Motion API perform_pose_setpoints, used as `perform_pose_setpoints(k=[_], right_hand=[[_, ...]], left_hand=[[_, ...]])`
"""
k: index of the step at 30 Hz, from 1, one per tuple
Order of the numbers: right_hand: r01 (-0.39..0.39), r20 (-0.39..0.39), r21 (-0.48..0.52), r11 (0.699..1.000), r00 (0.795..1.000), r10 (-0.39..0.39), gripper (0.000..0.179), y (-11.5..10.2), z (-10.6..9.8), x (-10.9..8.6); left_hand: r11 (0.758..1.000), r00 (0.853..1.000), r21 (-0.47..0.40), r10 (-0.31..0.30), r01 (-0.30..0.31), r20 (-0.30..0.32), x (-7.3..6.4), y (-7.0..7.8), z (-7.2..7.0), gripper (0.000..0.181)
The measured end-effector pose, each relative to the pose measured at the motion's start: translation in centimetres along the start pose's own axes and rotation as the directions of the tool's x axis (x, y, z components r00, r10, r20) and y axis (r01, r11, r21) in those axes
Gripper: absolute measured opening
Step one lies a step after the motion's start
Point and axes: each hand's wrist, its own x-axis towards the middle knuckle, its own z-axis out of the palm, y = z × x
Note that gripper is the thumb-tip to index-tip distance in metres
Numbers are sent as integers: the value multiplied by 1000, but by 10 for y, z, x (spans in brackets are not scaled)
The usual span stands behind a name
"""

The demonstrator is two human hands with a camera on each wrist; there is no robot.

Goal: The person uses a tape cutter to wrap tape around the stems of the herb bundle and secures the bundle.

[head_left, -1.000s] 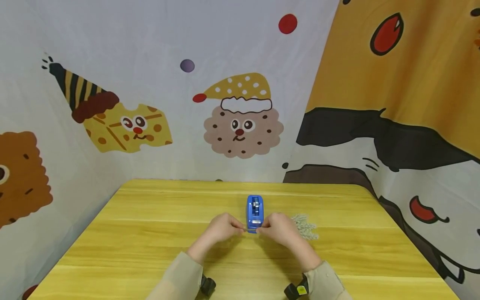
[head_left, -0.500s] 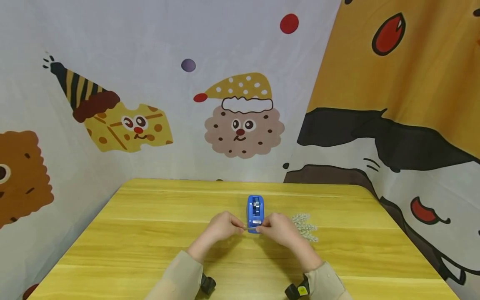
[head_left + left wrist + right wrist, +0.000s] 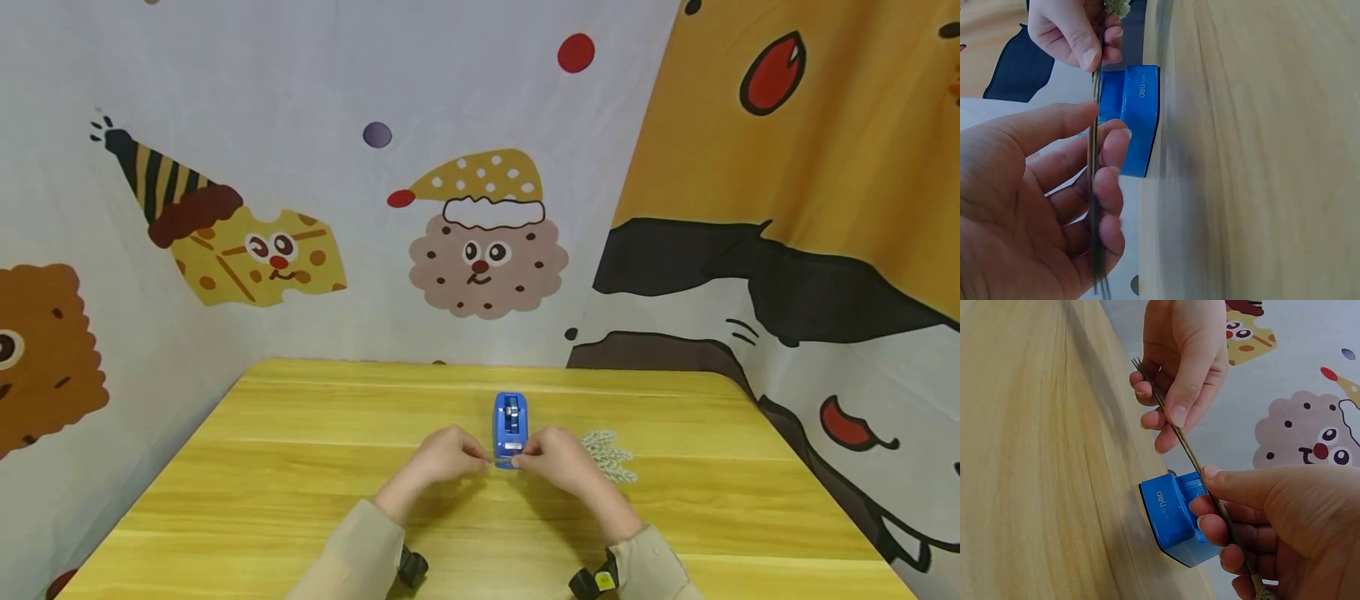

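A thin bundle of stems (image 3: pixel 1185 447) runs level between both hands, over the near end of a blue tape dispenser (image 3: pixel 511 421). My left hand (image 3: pixel 448 454) pinches the bare stem ends between thumb and fingers. On the other side, my right hand (image 3: pixel 558 458) grips the stems with thumb and curled fingers. Pale green, grain-like heads (image 3: pixel 609 457) fan out to the right, past the right hand. In the left wrist view the dispenser (image 3: pixel 1141 119) stands just behind the stems; in the right wrist view its lettered side (image 3: pixel 1166 509) shows.
Everything is over a yellow wood-grain table (image 3: pixel 337 417). Behind and beside it hangs a cloth (image 3: pixel 300 100) printed with cartoon figures. A dark camera (image 3: pixel 412 568) is strapped at the left wrist, another camera (image 3: pixel 592 581) at the right.
Both hands keep nearly the same place and grip on the stems. The whole head view shifts only slightly; the tape dispenser stays where it was on the table.
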Motion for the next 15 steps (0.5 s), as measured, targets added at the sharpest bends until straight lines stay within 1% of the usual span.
perform_pose_setpoints(k=[3, 5, 8, 10, 12, 15], right_hand=[[12, -4, 10, 1000, 1000, -12, 24, 1, 0, 0], [17, -7, 10, 1000, 1000, -17, 24, 1, 0, 0], [9, -7, 10, 1000, 1000, -9, 24, 1, 0, 0], [9, -9, 9, 1000, 1000, -9, 24, 1, 0, 0], [8, -9, 12, 1000, 1000, -8, 23, 2, 0, 0], [9, -6, 20, 1000, 1000, -9, 22, 3, 1, 0]], left_hand=[[1000, 1000, 14, 3, -3, 23, -1, 1, -4, 12], [1000, 1000, 27, -1, 0, 27, 0, 1, -6, 13], [998, 1000, 61, -1, -1, 19, 5, 4, -13, 14], [998, 1000, 68, -14, 14, 6, 10, 7, -17, 15], [998, 1000, 52, -26, 27, -4, 16, 9, -22, 18], [998, 998, -16, -54, 54, -24, 25, 10, -25, 23]])
